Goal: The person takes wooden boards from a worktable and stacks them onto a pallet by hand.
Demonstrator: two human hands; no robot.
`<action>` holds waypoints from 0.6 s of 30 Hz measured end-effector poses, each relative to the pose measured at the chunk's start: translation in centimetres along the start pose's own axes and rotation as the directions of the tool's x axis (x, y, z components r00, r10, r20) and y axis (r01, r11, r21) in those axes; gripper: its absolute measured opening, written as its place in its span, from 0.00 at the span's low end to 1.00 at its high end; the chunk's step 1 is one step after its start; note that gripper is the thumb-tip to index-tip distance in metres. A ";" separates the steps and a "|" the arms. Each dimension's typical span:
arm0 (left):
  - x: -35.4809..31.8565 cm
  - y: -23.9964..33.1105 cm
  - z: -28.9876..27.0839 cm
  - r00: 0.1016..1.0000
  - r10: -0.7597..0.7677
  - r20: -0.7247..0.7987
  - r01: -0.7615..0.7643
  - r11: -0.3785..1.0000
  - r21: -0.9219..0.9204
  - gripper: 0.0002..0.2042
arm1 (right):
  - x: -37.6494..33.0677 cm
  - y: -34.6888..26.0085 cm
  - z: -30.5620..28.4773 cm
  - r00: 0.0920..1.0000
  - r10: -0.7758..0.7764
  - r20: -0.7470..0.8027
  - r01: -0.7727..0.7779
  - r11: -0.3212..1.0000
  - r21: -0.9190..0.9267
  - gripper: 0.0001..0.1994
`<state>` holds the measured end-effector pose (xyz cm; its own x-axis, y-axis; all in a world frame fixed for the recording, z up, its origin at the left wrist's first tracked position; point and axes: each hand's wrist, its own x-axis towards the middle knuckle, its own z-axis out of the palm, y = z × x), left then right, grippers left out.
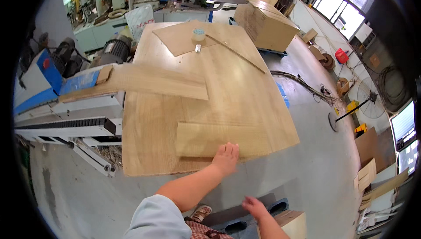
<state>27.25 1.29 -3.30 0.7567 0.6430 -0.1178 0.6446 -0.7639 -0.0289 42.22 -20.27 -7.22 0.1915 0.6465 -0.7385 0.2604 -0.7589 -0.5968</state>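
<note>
The left hand [226, 157] lies flat on the near end of a short wooden board [215, 139], fingers spread and palm down; its grip is wide, pressing on the board, not closed around it. The board rests on a large sheet of light plywood [153, 120] that serves as the table, just ahead of the hand and close to the sheet's near edge.

The right hand [253, 206] hangs low, well below and to the right of the left hand, above a dark pallet [245, 221] on the floor. Its fingers look loosely curled and hold nothing.

Beyond the left hand, farther up the sheet, a longer board [144, 82] lies crosswise with its left end out over a blue and white machine [57, 94]. Farther still sit a brown panel [182, 37] and a roll of tape [198, 33].

As a judgement, the work is at an early stage: the short board is touched but not lifted, and the long board lies untouched.
</note>
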 end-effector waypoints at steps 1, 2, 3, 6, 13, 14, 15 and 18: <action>0.1 0.5 0.9 1.000 0.011 -0.001 -0.011 1.000 0.022 0.38 | 1.5 -1.6 0.5 0.999 -0.049 0.012 0.046 0.985 0.168 0.28; 0.7 0.8 2.7 0.998 0.020 -0.060 -0.020 1.000 0.009 0.35 | 3.2 -2.8 1.1 0.995 -0.099 0.020 0.087 0.939 0.332 0.27; 1.0 1.1 3.8 0.993 0.035 -0.114 -0.037 0.999 -0.011 0.32 | 3.9 -4.2 1.5 0.988 -0.152 0.037 0.129 0.924 0.361 0.27; 1.0 -0.2 3.1 0.961 -0.131 -0.244 0.101 0.986 -0.130 0.30 | 4.1 -4.5 2.8 0.968 -0.237 0.082 0.187 0.901 0.391 0.26; -0.1 1.0 0.0 0.985 -0.169 -0.018 0.162 0.963 -0.215 0.37 | 0.0 1.1 3.7 0.978 0.048 0.205 -0.062 0.996 0.066 0.23; -0.2 1.8 0.1 0.985 -0.172 -0.019 0.165 0.968 -0.190 0.36 | 0.5 1.7 3.7 0.981 0.046 0.190 -0.068 0.991 0.111 0.23; -0.2 2.6 0.0 0.985 -0.172 -0.027 0.165 0.972 -0.168 0.35 | 1.7 2.0 3.5 0.996 -0.036 0.086 0.019 0.982 0.186 0.23; 0.2 3.9 0.9 0.992 -0.127 -0.016 0.127 0.992 0.015 0.33 | 3.0 -1.0 2.4 0.990 -0.073 -0.123 0.127 0.842 0.524 0.24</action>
<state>29.77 -1.60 -4.33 0.6705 0.7355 -0.0977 0.7339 -0.6768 -0.0581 40.27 -17.73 -9.60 0.2866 0.7049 -0.6488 -0.2518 -0.5980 -0.7609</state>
